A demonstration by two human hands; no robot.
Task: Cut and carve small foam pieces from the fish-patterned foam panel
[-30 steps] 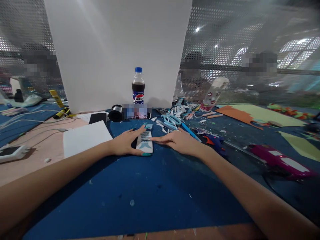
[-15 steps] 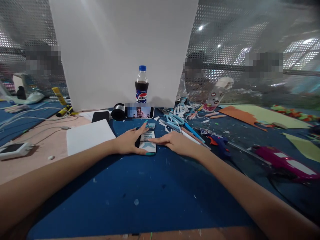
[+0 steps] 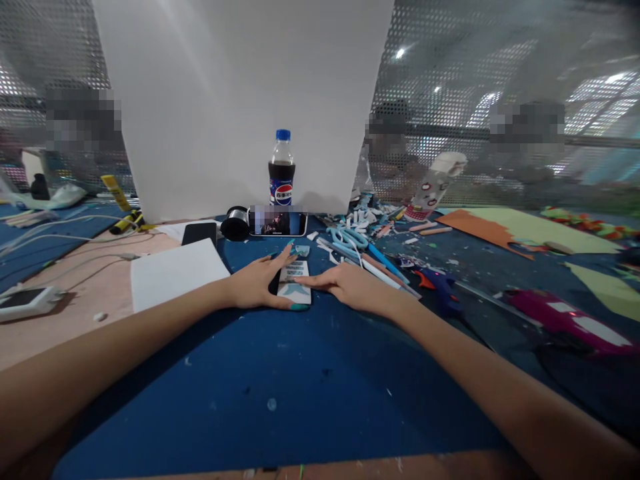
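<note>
A small white craft piece (image 3: 294, 283) with blue shapes and rows of grey marks lies on the blue mat (image 3: 280, 393). My left hand (image 3: 260, 283) lies flat beside it, fingers stretched along its left edge and thumb at its near end. From the right, my right hand (image 3: 353, 285) rests flat on the mat and one extended fingertip touches the piece. Both hands press on it without gripping it.
Behind the piece lie a phone (image 3: 278, 223) with a lit screen, a cola bottle (image 3: 281, 170), a tape roll (image 3: 235, 224) and a white board (image 3: 240, 100). Blue scissors (image 3: 345, 240), pens and paper scraps lie to the right, then a blue glue gun (image 3: 440, 283) and a magenta tool (image 3: 560, 320). White sheet (image 3: 175, 270) at left.
The view has shifted slightly; both hands stay on the white piece in almost the same pose.
</note>
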